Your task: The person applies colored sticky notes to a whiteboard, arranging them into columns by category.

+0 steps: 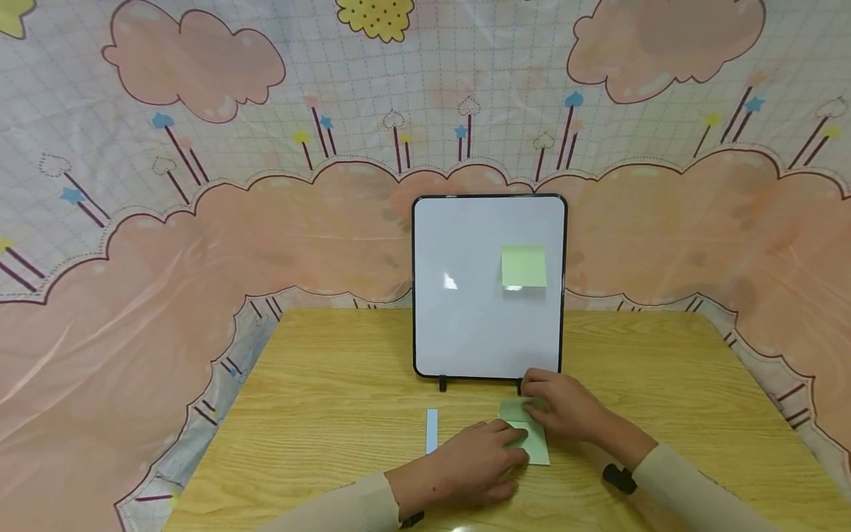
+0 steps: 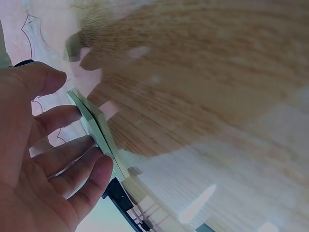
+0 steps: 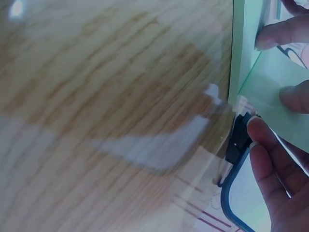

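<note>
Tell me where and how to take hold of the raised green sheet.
Pinch the sheet by the right side of its raised part, coming from the right: it stands up off the pad, so thumb in front and fingers behind should work. The right hand pinches it there; the left hand covers the pad's left side, so that approach looks blocked.

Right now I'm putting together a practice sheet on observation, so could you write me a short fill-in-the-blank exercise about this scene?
1. The left hand and right hand touch a pad coloured pale ____.
2. The frame of the whiteboard is coloured ____.
3. Sideways, in the head view, the note sits nearer the whiteboard's ____ edge.
4. The strip on the table is coloured light ____.

Missing words: green; black; right; blue.
</note>
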### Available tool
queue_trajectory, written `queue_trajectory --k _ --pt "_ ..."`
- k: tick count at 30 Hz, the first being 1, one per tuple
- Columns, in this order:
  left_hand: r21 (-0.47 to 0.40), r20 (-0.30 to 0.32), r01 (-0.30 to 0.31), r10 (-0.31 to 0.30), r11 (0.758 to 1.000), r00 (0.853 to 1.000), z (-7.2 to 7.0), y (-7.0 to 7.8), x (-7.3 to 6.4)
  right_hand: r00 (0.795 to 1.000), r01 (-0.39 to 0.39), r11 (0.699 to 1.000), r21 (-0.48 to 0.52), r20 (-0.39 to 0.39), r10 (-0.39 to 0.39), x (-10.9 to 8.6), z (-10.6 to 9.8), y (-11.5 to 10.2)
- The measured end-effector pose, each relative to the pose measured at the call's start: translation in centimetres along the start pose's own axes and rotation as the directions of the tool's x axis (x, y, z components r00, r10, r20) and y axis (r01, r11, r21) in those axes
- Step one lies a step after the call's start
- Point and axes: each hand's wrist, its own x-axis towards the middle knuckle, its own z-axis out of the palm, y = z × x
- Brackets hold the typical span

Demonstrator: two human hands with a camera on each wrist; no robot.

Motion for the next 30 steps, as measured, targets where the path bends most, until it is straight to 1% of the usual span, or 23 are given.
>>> queue_trajectory --k 6,18,24,27,30 --pt "0.01 -0.005 0.007 -0.007 1.0 1.0 -0.1 0.1 0.0 1.0 -0.018 1.0 0.005 0.005 0.017 0.2 -0.2 0.0" --pt "0.043 0.011 0.007 -0.007 0.999 1.0 -0.5 0.2 -0.1 0.999 -0.04 0.999 -0.002 0.013 0.04 0.6 -0.3 0.1" --pt "0.052 0.009 0.008 -0.009 0.999 1.0 -0.5 0.3 -0.1 0.999 -0.037 0.999 0.005 0.01 0.037 0.6 -0.4 0.2" --pt "0.051 0.003 0.011 -0.012 0.999 1.0 -0.4 0.4 -0.1 1.0 -0.025 1.0 0.001 0.0 0.025 0.8 -0.6 0.2" --pt "0.053 -0.002 0.011 -0.011 0.999 1.0 -0.3 0.4 -0.1 0.999 -0.012 1.0 -0.015 -0.031 0.012 1.1 -0.8 0.3"
